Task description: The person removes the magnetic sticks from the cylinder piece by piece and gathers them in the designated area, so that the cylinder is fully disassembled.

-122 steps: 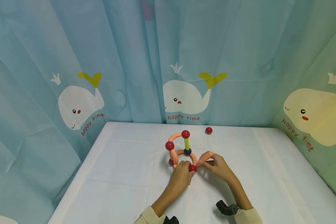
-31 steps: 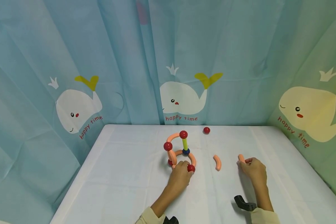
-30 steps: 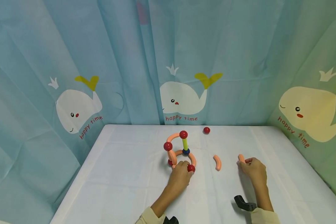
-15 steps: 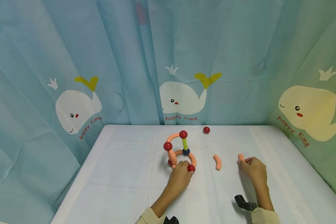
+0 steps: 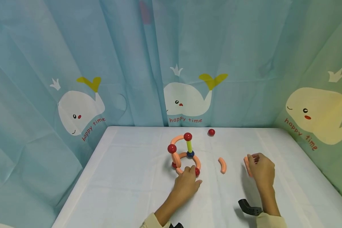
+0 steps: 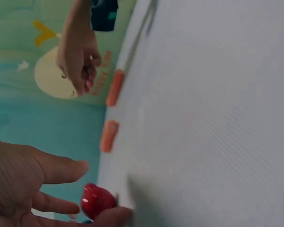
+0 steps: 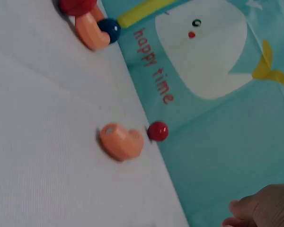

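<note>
A structure of orange curved rods (image 5: 197,162), red balls (image 5: 187,136), a blue ball (image 5: 190,154) and a yellow-green rod (image 5: 189,146) stands on the table. My left hand (image 5: 185,185) is at its near red ball (image 5: 197,172), fingertips beside the ball; the left wrist view shows the thumb apart from that ball (image 6: 97,201). My right hand (image 5: 263,171) is over a loose orange curved rod (image 5: 247,164). In the left wrist view this hand (image 6: 79,56) hangs above the rod (image 6: 115,88), fingers loosely curled, without visible contact.
Between the structure and my right hand lies another orange curved rod (image 5: 223,165). A loose red ball (image 5: 211,132) rests near the back edge of the white table (image 5: 117,177). Behind it hangs a blue curtain (image 5: 136,63) printed with whales.
My left thumb has moved away from the near red ball and the fingers have loosened. My right hand has let go of the orange rod and risen slightly, after placing both rods apart on the right.
</note>
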Action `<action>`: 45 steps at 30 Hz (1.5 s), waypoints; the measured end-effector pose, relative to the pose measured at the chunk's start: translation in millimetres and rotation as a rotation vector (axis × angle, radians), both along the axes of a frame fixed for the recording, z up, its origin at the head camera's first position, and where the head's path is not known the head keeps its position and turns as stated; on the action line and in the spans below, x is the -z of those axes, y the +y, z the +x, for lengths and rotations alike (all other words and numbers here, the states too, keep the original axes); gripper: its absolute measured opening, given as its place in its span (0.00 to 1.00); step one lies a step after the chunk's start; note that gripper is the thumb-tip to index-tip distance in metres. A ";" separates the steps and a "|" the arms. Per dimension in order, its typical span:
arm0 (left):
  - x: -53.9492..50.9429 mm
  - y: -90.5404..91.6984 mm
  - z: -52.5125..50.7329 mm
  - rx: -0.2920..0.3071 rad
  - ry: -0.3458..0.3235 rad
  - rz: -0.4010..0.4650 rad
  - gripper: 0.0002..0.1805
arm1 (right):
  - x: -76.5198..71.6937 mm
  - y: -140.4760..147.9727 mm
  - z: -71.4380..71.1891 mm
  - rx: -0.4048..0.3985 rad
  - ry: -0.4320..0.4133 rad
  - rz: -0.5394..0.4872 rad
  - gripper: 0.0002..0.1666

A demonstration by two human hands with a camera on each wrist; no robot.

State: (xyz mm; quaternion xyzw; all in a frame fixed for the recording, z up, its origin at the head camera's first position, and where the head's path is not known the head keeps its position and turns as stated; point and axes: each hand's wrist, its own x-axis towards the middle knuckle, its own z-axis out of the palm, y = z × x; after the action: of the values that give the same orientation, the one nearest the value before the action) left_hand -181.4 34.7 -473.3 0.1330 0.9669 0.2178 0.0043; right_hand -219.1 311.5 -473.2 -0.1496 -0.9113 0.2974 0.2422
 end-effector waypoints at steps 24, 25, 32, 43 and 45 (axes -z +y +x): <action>-78.7 -50.4 4.3 0.222 0.413 0.677 0.06 | 3.7 -120.5 -3.4 -0.557 -0.088 -0.032 0.21; -79.4 -55.5 1.0 0.161 0.459 0.692 0.05 | 5.5 -124.3 -2.8 -0.558 -0.115 -0.037 0.23; -74.3 -90.3 -24.1 -0.131 0.545 0.568 0.07 | 14.8 -144.1 1.0 -0.536 -0.258 -0.044 0.33; -55.6 -116.3 -42.4 0.036 0.386 0.393 0.18 | 26.1 -158.9 4.6 -0.491 -0.218 -0.010 0.33; -53.5 -116.4 -43.5 0.052 0.366 0.392 0.18 | 26.2 -161.1 5.4 -0.475 -0.224 0.003 0.35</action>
State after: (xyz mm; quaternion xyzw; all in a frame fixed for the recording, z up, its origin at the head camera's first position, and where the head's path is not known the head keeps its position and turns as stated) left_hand -224.9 -81.7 -419.9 0.1931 0.8871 0.3731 -0.1911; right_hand -213.7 150.4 -499.3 0.0368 -0.9425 0.3260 0.0634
